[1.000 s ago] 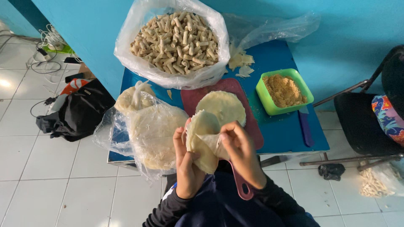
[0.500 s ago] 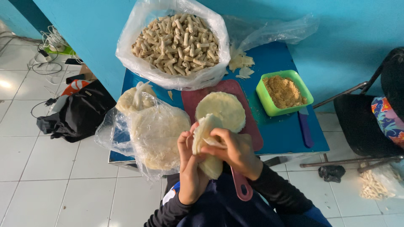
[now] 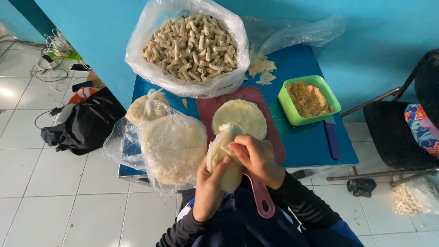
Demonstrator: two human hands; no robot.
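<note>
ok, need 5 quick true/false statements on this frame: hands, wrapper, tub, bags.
1. Both hands, left hand and right hand, hold a pale folded wrapper. True.
2. The green tub is empty. False: it holds tan crumbly filling.
3. A round flat wrapper lies on the reddish cutting board. True.
4. The big clear bag of rolled pieces sits on the floor. False: it rests on the blue table, against the wall.
5. The bag of flat wrappers lies to the right of the cutting board. False: it lies to its left.
</note>
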